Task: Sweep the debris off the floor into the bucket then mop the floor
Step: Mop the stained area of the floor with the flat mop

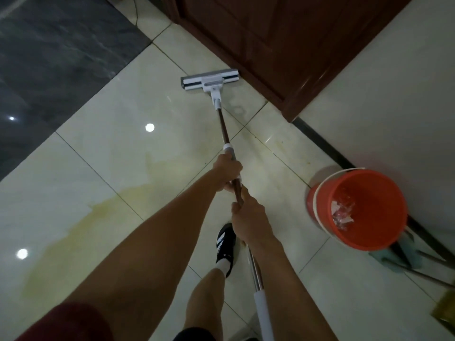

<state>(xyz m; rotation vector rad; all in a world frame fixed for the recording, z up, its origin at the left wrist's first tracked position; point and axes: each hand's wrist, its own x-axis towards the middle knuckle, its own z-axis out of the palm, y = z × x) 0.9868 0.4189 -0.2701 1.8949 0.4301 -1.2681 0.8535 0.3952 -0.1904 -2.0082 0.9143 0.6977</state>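
While our left hand (pixel 227 172) and right hand (pixel 246 212) are both gripping the long metal mop handle (pixel 225 130), its flat white mop head (pixel 209 81) is resting on the pale tiled floor (pixel 110 143), far from us beside the dark wooden cabinet (pixel 283 45); the orange plastic bucket (pixel 374 232) holding debris is sitting to our right.

No legible text — no labels, no numbers.

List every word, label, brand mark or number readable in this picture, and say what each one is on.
No readable text anywhere in this view.
Mop head: plain white and grey, no lettering shows.
Orange bucket: no label shows; the scraps inside are too blurred to read.
Black shoe: white stripes only, no letters.
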